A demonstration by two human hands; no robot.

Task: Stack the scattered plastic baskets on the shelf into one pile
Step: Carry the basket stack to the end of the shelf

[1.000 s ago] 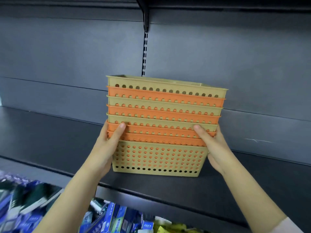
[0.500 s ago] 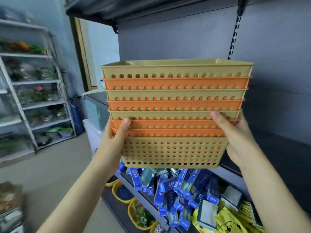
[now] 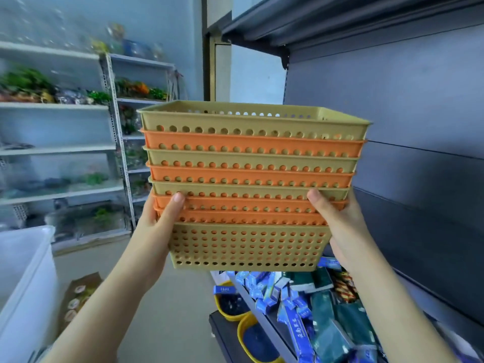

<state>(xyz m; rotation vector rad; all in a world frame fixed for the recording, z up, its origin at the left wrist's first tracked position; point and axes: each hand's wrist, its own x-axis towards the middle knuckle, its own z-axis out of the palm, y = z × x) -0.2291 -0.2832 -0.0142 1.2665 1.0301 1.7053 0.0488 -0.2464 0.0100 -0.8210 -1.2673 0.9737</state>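
A nested pile of several perforated plastic baskets, alternating tan and orange, hangs in the air in front of me at chest height. My left hand grips the pile's left end, thumb on the lower orange rims. On the right end my right hand holds it the same way. The pile is level and off the dark grey shelf, which lies to the right behind it.
Below the pile a lower shelf holds blue and green packets, with yellow bowls under it. A white bin stands at the left, a cardboard box on the floor beside it. White racks of goods line the far wall.
The pile has left the dark shelf and swung left with my view; both hands have kept their grip. The aisle and white racks have come into sight.
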